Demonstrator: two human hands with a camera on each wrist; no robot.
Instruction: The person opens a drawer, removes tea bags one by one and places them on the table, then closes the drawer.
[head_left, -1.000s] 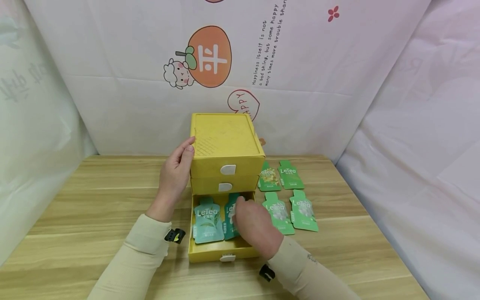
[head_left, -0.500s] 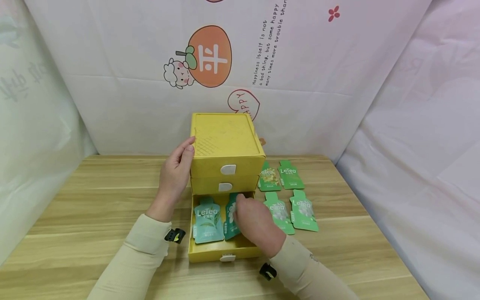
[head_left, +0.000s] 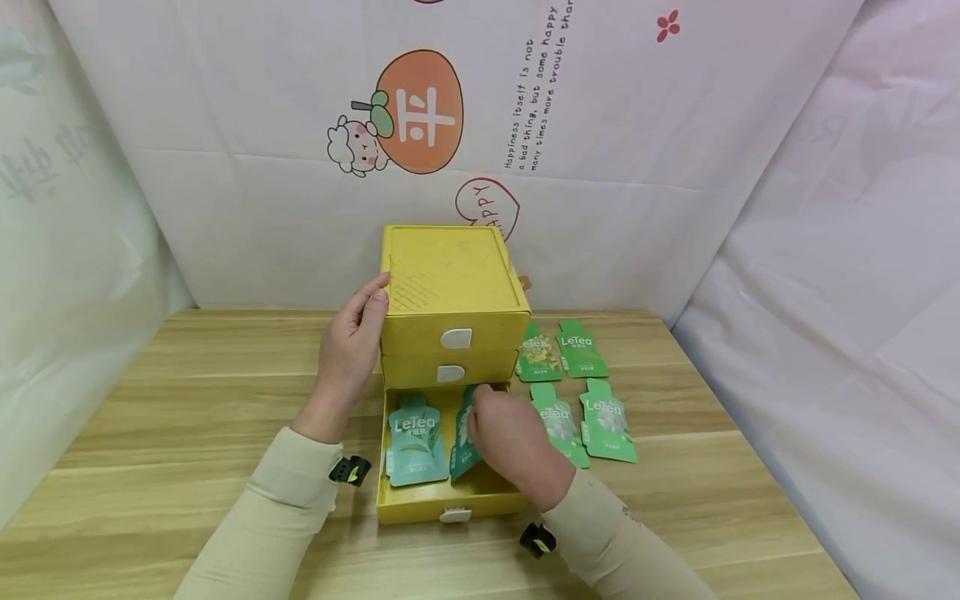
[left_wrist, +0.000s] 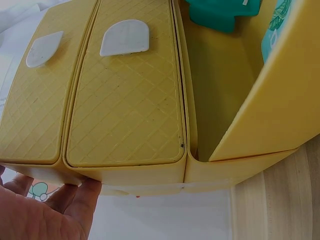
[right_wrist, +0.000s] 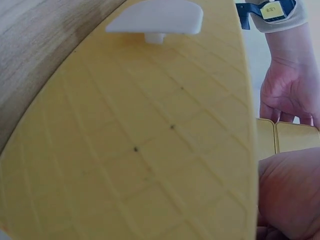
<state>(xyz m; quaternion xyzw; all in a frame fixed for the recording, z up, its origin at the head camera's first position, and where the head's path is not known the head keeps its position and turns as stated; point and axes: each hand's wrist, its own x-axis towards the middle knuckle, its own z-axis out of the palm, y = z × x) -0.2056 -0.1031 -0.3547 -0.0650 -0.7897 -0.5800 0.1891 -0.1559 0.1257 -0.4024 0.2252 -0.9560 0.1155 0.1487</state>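
A yellow three-drawer box (head_left: 453, 267) stands on the table, its bottom drawer (head_left: 420, 500) pulled out. My left hand (head_left: 348, 358) rests against the box's left side, fingers fairly straight along its upper edge; in the left wrist view the fingers (left_wrist: 85, 205) touch that side. Inside the drawer, my right hand (head_left: 517, 442) pinches a dark teal LeTea pouch (head_left: 464, 442), which is tilted with its right edge raised. Its fingertips are hidden behind the hand. To the left of it a light teal pouch (head_left: 417, 442) lies in the drawer. The drawer front (right_wrist: 150, 125) fills most of the right wrist view.
Green LeTea pouches lie on the wooden table (head_left: 712, 500) right of the box: a flower-printed one (head_left: 538, 354), a plain one (head_left: 581, 350) and two nearer ones (head_left: 561, 429), (head_left: 609, 423) partly beside my right hand. A printed white cloth (head_left: 600, 208) hangs behind.
My right hand has shifted slightly right and up. The dark teal pouch has gone from lying nearly flat to tilted, its right edge lifted. The left hand stays in place.
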